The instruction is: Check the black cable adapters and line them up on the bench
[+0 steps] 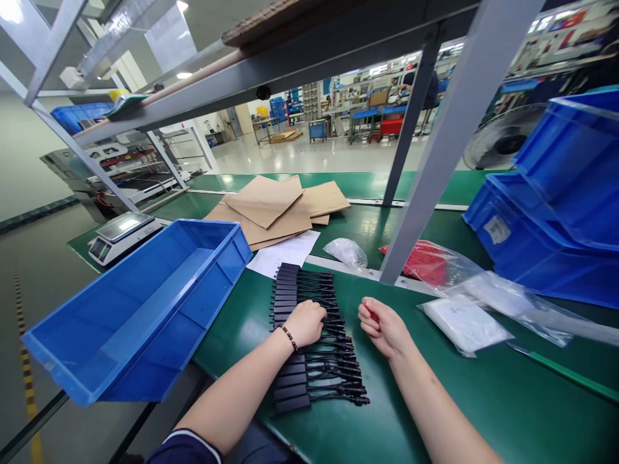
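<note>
A long row of black rectangular modules with short cables (pixel 293 380) lies side by side on the green table, cable ends pointing right. My left hand (pixel 307 322), wearing a beaded bracelet, rests over the middle of this row. Its fingers curl down onto the black cables, and the fingertips are partly hidden. Just right of the cable ends, my right hand (pixel 384 327) is closed, held slightly above the table. Something small and red shows between its fingers; its exact kind is hard to see. A clear bag of small red pieces (pixel 425 263) lies farther back, behind the grey post.
A blue bin (pixel 145 316) stands at left beside a weighing scale (pixel 123 235). Cardboard sheets (pixel 271 209) and white paper (pixel 285 252) lie behind the row. A grey post (pixel 435 142) rises ahead. Plastic bags (pixel 464 324), a green-handled tool (pixel 570 374) and stacked blue bins (pixel 546 238) are right.
</note>
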Demonstrator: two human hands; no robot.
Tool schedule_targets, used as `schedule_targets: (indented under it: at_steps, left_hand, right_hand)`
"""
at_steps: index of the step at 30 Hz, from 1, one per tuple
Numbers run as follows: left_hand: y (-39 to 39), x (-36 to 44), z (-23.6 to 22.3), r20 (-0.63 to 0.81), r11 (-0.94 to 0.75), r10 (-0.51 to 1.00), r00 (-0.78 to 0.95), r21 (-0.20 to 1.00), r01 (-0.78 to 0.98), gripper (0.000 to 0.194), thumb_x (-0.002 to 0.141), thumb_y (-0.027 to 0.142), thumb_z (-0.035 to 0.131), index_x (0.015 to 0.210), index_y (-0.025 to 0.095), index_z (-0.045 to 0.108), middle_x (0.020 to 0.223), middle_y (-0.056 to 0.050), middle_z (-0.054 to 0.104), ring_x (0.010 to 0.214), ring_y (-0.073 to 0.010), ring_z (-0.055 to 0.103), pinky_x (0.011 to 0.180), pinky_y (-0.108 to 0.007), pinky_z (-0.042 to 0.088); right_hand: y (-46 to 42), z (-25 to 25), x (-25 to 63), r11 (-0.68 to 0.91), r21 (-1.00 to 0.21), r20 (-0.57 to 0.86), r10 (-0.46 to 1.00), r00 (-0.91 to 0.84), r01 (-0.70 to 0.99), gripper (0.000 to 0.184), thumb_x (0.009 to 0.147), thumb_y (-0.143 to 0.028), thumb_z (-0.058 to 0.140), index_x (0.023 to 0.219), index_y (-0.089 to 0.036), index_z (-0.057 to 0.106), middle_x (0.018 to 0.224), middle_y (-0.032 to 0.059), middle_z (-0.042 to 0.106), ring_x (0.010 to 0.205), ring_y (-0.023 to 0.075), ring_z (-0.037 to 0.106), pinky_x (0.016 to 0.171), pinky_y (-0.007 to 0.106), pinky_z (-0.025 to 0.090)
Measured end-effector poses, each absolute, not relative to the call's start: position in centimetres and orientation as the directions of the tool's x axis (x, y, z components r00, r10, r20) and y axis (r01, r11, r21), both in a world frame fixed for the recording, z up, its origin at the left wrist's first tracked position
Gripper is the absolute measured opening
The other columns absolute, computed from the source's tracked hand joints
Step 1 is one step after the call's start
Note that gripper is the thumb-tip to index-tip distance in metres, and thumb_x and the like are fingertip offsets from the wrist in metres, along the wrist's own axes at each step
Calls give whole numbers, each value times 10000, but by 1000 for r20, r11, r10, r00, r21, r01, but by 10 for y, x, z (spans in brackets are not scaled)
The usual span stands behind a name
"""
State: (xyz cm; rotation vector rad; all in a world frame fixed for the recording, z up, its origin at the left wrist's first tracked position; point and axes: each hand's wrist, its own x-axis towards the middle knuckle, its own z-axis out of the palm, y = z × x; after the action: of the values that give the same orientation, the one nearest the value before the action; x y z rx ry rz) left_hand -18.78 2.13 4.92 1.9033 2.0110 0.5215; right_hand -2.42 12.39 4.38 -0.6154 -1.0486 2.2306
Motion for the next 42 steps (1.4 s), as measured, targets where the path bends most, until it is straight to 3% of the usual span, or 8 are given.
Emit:
schedule_targets:
  at_steps: [8,15,19,22,27,32,36,42]
  left_hand:
    - [26,-193,35,-31,67,998,-62,640,766,146,599,87,472,712,161,527,682,0,494,629,-114,430,608,-234,362]
    - [38,-193,36,-107,121,993,-59,822,557,246,673,143,492,917,140,460,617,52,413,533,-49,406,513,-166,337]
    - [44,-185,39,-179,178,983,-30,915,363,295,716,321,506,948,138,506,541,63,407,434,-40,380,441,-167,304]
    - [48,-177,38,-192,198,980,-49,931,308,276,752,368,442,798,121,554,483,50,427,403,-45,366,426,-177,287]
    - [50,-169,40,-124,135,991,-59,958,251,282,708,283,526,949,136,519,651,16,523,530,-54,432,512,-179,326]
    - [51,-167,40,-127,139,989,-69,970,198,179,750,290,458,796,129,519,540,35,490,469,-47,376,483,-177,295]
    - [51,-168,38,-145,157,986,-78,973,170,174,741,280,461,817,132,509,558,29,515,434,-34,344,450,-171,264]
    - [50,-172,44,-203,214,973,-108,970,110,235,658,315,561,791,123,543,508,55,450,408,-31,324,398,-168,221]
  right_hand:
    - [131,13,-33,-516,-786,-203,736,-645,-341,159,598,-223,642,656,-154,512,546,-40,488,352,-19,176,311,140,90]
    - [127,14,-35,-522,-813,-226,690,-687,-257,201,585,-255,672,695,-128,561,552,-10,545,342,-19,214,308,143,92]
    - [122,16,-36,-517,-830,-227,658,-717,-211,184,591,-241,666,676,-135,541,544,-12,558,329,-23,205,314,146,77]
    - [121,18,-36,-503,-842,-225,653,-723,-192,181,593,-237,656,684,-148,528,537,-22,557,320,-20,206,317,149,73]
    - [122,20,-35,-475,-860,-210,662,-719,-187,192,585,-250,640,705,-165,516,525,-47,537,317,-15,191,323,155,67]
    - [122,21,-36,-436,-885,-200,676,-709,-166,203,588,-263,634,722,-158,523,537,-38,541,324,-11,200,329,161,72]
    - [121,21,-35,-395,-906,-183,686,-704,-150,181,613,-263,624,694,-152,507,532,-37,539,326,-11,194,336,170,61]
    - [117,18,-36,-377,-920,-158,607,-779,-107,164,643,-246,606,697,-155,482,544,-33,548,345,-4,199,345,172,75]
